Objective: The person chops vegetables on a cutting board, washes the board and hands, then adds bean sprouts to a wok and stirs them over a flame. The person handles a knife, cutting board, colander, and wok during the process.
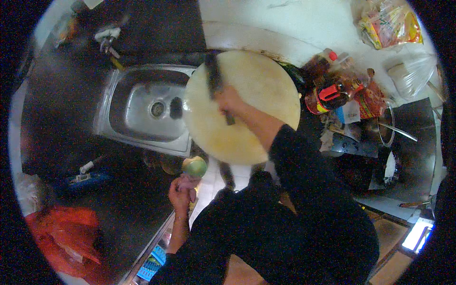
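My right hand (229,101) grips the handle of a dark-bladed kitchen knife (213,73), held over a large round cutting board (249,142). Blur softens the blade, which points away from me towards the board's far left edge. Lower and to the left, my left hand (178,194) holds a small round container (195,166) with a green and yellow top. Something pinkish shows at its fingers, too blurred to name. That hand is beside the near corner of the steel sink (142,140), short of the board.
Left of the board the sink has a drain (157,109). Sauce bottles (322,66) and a red-handled jug (329,93) crowd the right side. A plastic bag of packets (390,26) lies far right. A red plastic bag (67,238) rests at lower left, near a blue object (87,180).
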`<control>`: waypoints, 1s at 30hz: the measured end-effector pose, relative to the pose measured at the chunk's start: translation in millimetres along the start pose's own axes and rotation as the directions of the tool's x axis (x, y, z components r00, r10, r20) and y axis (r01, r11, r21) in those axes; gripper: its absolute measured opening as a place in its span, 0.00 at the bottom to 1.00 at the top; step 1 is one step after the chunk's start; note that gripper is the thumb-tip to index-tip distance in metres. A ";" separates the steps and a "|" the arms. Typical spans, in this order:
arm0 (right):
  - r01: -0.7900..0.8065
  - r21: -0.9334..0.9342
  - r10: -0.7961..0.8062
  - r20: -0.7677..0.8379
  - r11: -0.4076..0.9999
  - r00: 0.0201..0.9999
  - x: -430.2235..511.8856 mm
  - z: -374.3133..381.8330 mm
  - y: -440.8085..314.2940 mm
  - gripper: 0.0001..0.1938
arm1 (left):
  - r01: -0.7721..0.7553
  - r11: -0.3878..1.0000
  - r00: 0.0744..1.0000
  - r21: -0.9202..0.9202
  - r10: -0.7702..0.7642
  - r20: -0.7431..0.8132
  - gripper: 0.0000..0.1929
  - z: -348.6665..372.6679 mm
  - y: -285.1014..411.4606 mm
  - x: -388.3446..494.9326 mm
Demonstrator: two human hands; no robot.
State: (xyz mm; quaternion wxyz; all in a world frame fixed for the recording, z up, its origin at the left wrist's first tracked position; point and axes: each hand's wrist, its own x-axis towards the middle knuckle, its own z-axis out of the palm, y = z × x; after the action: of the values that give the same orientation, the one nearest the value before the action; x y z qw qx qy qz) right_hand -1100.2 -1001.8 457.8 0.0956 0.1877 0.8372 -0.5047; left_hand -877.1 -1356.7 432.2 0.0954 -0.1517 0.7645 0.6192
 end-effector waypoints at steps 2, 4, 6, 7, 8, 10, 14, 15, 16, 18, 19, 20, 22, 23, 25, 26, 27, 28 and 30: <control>0.101 -0.054 -0.094 0.125 0.993 0.988 -14.5 9.0 -7.7 0.14 | 0.063 0.998 0.998 -0.027 -0.063 0.002 0.18 4.6 5.3 2.0; 0.137 0.036 -0.141 0.184 0.990 0.973 -51.2 -1.9 0.3 0.15 | 0.017 1.000 1.000 0.002 -0.017 0.005 0.18 8.6 11.0 4.0; 0.103 0.038 -0.106 0.087 0.994 0.991 -100.2 -38.5 24.7 0.16 | -0.209 0.971 0.978 0.115 0.209 0.012 0.18 11.5 14.3 6.9; -0.041 0.169 0.040 0.011 0.985 0.999 -127.0 -60.3 40.3 0.15 | -0.173 0.982 0.985 0.072 0.172 0.025 0.19 12.4 14.5 8.4; -0.033 0.143 0.056 -0.159 0.989 0.986 -153.5 -79.0 56.1 0.14 | -0.202 0.976 0.979 0.079 0.200 0.030 0.19 13.4 13.8 10.1; -0.324 0.268 0.389 -0.242 0.907 0.889 -203.3 -113.9 87.7 0.09 | -0.194 0.975 0.980 0.104 0.189 0.060 0.19 15.2 10.7 13.1; -0.320 0.512 0.523 -0.321 0.797 0.789 -262.6 -130.7 122.2 0.07 | -0.152 0.983 0.984 0.100 0.140 0.113 0.19 22.5 5.8 19.0; -0.374 0.572 0.607 -0.292 0.730 0.739 -268.3 -129.8 124.6 0.07 | -0.130 0.983 0.988 0.130 0.117 0.100 0.19 25.1 6.5 19.9; -0.298 0.594 0.556 -0.314 0.747 0.769 -271.7 -125.8 124.9 0.07 | -0.144 0.985 0.984 0.092 0.133 0.115 0.18 26.3 8.6 20.3; -0.165 0.637 0.461 -0.332 0.753 0.823 -271.7 -119.4 122.8 0.06 | -0.121 0.988 0.986 0.099 0.108 0.131 0.18 29.4 15.7 21.3; -0.214 0.588 0.505 -0.389 0.780 0.771 -269.5 -117.5 121.4 0.06 | -0.153 0.981 0.981 0.121 0.137 0.136 0.18 30.5 20.4 21.8; -0.219 0.549 0.490 -0.413 0.806 0.768 -267.9 -116.1 120.9 0.07 | -0.186 0.972 0.976 0.142 0.166 0.141 0.17 30.9 24.8 21.5; -0.248 0.509 0.495 -0.434 0.824 0.753 -264.9 -117.5 122.4 0.07 | -0.215 0.963 0.971 0.160 0.192 0.146 0.17 30.6 32.1 20.3; -0.271 0.508 0.514 -0.433 0.818 0.740 -264.7 -121.0 124.9 0.07 | -0.212 0.965 0.971 0.157 0.190 0.144 0.16 29.7 34.2 19.5; -0.317 0.468 0.525 -0.429 0.825 0.735 -264.3 -132.3 131.6 0.07 | -0.193 0.973 0.975 0.124 0.176 0.137 0.16 28.1 35.0 17.0; -0.340 0.430 0.520 -0.426 0.836 0.740 -264.4 -140.8 135.4 0.08 | -0.178 0.979 0.977 0.094 0.165 0.136 0.16 26.9 34.1 16.0; -0.344 0.418 0.505 -0.379 0.841 0.775 -263.5 -148.9 138.7 0.08 | -0.189 0.980 0.973 0.057 0.180 0.144 0.16 26.0 32.9 15.1; -0.356 0.144 0.380 -0.471 0.923 0.796 -262.4 -163.3 142.0 0.08 | -0.158 0.985 0.980 0.064 0.149 0.135 0.16 25.2 31.0 15.0; -0.285 -0.305 0.121 -0.461 0.909 0.879 -257.4 -190.8 146.0 0.09 | -0.144 0.987 0.982 0.070 0.133 0.136 0.17 24.4 28.9 15.1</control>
State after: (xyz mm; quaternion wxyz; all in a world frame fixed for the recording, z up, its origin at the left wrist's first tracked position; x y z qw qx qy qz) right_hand -800.1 -828.4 519.7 -0.0058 0.3619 0.8913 -0.2732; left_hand -902.3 -1329.3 448.4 0.1079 -0.0533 0.7894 0.6020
